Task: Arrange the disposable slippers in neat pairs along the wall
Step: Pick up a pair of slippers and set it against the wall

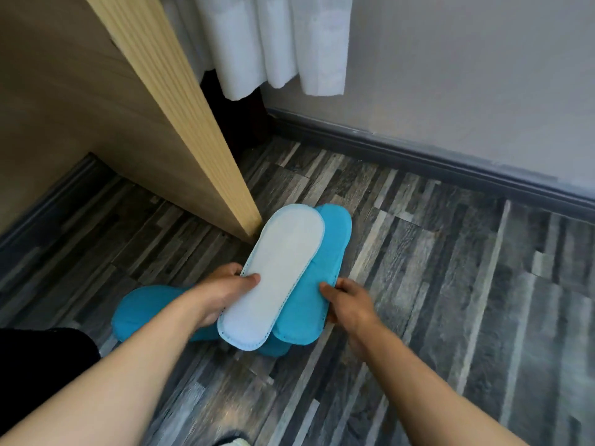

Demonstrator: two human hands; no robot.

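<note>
My left hand (222, 294) grips a disposable slipper (273, 275) turned white sole up, thumb on the sole near its heel. Beside and partly under it is a blue slipper (317, 278), which my right hand (349, 304) holds at its right edge. Both slippers are lifted above the striped wood floor and point toward the wall. More blue slippers (141, 310) lie on the floor under my left forearm, partly hidden by it.
A pale wooden cabinet panel (180, 130) stands at the left, its corner close to the slippers' toes. The grey wall with dark skirting board (450, 169) runs along the back right. White curtains (273, 43) hang above. A dark garment (42, 358) sits at the lower left.
</note>
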